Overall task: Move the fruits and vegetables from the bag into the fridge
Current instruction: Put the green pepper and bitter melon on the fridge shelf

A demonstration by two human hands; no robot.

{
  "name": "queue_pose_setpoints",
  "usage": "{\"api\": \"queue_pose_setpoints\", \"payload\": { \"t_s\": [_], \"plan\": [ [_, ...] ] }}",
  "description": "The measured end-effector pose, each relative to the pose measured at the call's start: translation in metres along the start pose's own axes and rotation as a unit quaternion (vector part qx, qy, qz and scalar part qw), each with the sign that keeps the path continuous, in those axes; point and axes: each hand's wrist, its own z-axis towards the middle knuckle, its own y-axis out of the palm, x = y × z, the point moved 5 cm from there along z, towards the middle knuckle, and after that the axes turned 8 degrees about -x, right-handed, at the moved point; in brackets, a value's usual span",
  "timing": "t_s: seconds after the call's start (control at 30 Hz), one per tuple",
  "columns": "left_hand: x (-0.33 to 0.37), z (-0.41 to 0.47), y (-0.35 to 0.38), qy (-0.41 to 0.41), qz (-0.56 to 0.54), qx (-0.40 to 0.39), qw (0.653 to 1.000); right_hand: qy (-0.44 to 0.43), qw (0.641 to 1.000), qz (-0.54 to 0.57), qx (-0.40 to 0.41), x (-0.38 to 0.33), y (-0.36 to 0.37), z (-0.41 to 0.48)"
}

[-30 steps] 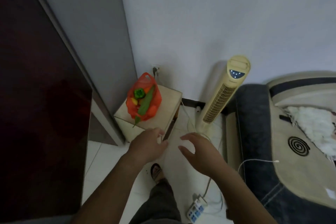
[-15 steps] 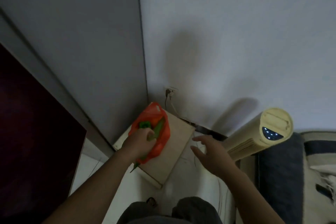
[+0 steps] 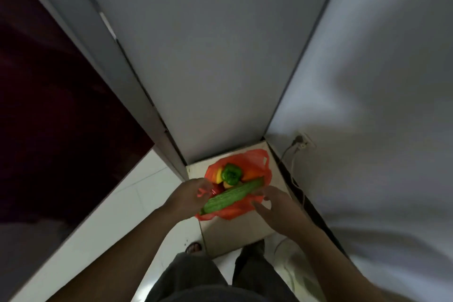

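Left hand (image 3: 188, 197) gripping cucumber (image 3: 232, 195) at orange bag (image 3: 241, 179) mouth; right hand (image 3: 274, 206) fingers spread, touching bag edge; green pepper (image 3: 230, 174) inside.

The cucumber's (image 3: 232, 195) lower end is hidden by the left hand (image 3: 187, 200); produce deeper in the bag (image 3: 255, 167) is obscured
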Motion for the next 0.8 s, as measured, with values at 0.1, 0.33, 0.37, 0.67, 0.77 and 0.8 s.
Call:
{"api": "queue_pose_setpoints", "payload": {
  "t_s": [0.1, 0.33, 0.37, 0.67, 0.77, 0.8],
  "plan": [
    [-0.007, 0.014, 0.026, -0.057, -0.003, 0.002, 0.998, -0.041, 0.998, -0.023, -0.03, 0.026, -0.007, 0.019],
    [-0.007, 0.07, 0.073, -0.076, -0.018, 0.033, 0.996, -0.074, 0.995, -0.054, -0.046, 0.092, -0.02, 0.076],
    [-0.008, 0.078, 0.079, -0.072, -0.016, 0.036, 0.997, -0.076, 0.995, -0.059, -0.036, 0.099, -0.022, 0.086],
    [-0.001, 0.153, 0.103, -0.029, 0.041, 0.015, 0.999, -0.092, 0.986, -0.142, -0.001, 0.137, -0.005, 0.153],
    [-0.003, 0.168, 0.111, -0.022, 0.059, 0.002, 0.998, -0.047, 0.984, -0.169, -0.036, 0.172, 0.011, 0.158],
    [-0.004, 0.171, 0.115, -0.016, 0.061, -0.001, 0.998, -0.025, 0.984, -0.173, -0.042, 0.186, 0.014, 0.157]
  ]
}}
